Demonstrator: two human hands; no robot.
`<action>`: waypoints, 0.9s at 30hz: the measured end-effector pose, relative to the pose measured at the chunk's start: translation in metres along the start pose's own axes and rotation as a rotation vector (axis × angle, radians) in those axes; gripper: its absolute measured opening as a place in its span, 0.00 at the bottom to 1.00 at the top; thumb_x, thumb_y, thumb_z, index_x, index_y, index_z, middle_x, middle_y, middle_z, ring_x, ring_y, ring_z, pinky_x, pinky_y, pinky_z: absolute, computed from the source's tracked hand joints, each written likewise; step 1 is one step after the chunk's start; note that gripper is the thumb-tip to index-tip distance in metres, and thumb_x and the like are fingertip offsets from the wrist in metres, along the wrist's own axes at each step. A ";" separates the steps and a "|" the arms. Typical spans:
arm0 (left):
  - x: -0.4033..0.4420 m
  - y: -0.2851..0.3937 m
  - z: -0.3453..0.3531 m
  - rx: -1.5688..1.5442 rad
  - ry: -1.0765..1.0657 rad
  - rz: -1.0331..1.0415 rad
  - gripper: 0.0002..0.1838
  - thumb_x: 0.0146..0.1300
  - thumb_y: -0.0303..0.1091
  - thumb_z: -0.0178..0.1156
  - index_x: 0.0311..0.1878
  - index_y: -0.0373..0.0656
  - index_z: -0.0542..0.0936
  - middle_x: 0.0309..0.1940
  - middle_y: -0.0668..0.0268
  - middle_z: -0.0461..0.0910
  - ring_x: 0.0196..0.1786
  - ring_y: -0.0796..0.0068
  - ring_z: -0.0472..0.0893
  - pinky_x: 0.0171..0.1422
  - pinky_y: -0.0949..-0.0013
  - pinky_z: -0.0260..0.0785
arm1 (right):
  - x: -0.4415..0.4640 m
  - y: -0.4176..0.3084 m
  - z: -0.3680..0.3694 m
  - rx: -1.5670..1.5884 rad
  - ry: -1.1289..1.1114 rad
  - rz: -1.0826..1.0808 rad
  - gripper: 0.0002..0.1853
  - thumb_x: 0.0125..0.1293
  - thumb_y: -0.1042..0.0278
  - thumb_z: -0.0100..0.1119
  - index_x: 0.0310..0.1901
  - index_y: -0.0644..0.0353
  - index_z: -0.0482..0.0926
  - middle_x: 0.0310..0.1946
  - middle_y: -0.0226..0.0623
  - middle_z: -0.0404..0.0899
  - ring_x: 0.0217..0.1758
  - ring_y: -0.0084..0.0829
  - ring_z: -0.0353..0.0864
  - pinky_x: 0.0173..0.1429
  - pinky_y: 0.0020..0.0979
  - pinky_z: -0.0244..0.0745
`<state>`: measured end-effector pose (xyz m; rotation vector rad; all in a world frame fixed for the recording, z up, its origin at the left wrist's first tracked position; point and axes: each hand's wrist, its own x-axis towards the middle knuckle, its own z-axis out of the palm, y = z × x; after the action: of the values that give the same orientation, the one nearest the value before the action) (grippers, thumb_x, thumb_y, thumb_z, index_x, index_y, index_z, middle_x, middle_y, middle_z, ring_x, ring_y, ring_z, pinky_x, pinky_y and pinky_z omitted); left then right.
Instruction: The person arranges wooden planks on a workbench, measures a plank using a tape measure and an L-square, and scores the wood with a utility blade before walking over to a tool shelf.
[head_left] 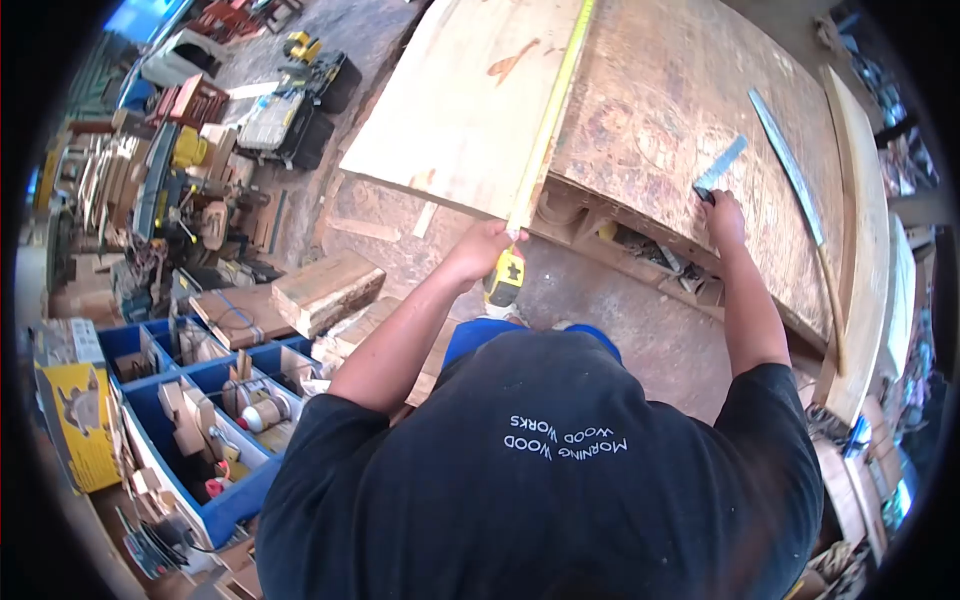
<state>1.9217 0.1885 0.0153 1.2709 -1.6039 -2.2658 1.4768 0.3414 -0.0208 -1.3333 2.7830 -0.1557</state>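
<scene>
My left hand point(482, 252) is closed around the end of a yellow and black tape measure point(507, 277) at the near edge of a pale wooden board point(455, 100). Its yellow blade is pulled out along the board's right side, up to the far end. My right hand point(727, 218) pinches the dark handle of a small square point(722, 162), whose bluish metal blade lies on the brown worktable point(650, 100). To the right of it rests a long metal blade with a thin wooden handle point(832, 290).
A thick timber point(858, 250) runs along the table's right side. Under the tabletop, an open shelf point(650, 250) holds odds and ends. At left are a blue compartment box point(205, 505) with tools, a wood block point(328, 290), a yellow carton point(80, 425) and a black toolbox point(285, 125).
</scene>
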 end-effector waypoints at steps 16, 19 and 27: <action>-0.011 0.006 0.027 -0.066 0.214 -0.008 0.09 0.71 0.34 0.52 0.46 0.39 0.74 0.26 0.63 0.82 0.30 0.78 0.81 0.34 0.73 0.72 | 0.036 -0.238 -0.061 0.238 -0.312 -1.723 0.19 0.60 0.69 0.52 0.55 0.57 0.75 0.46 0.38 0.74 0.55 0.38 0.71 0.61 0.37 0.66; -0.014 0.008 0.031 -0.096 0.230 -0.012 0.08 0.70 0.33 0.53 0.46 0.39 0.73 0.25 0.63 0.81 0.28 0.77 0.81 0.32 0.73 0.73 | 0.037 -0.251 -0.051 0.196 -0.253 -1.831 0.20 0.60 0.70 0.49 0.55 0.57 0.75 0.46 0.37 0.74 0.55 0.37 0.71 0.61 0.36 0.65; -0.014 0.009 0.029 -0.106 0.232 -0.034 0.08 0.70 0.33 0.53 0.46 0.40 0.73 0.26 0.62 0.81 0.30 0.76 0.82 0.33 0.72 0.75 | 0.032 -0.255 -0.051 0.198 -0.275 -1.799 0.19 0.60 0.72 0.49 0.54 0.60 0.77 0.47 0.37 0.73 0.55 0.35 0.71 0.60 0.35 0.66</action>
<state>1.9078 0.2131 0.0339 1.4800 -1.3754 -2.0992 1.6498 0.1614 0.0591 -2.8280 0.6003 -0.2241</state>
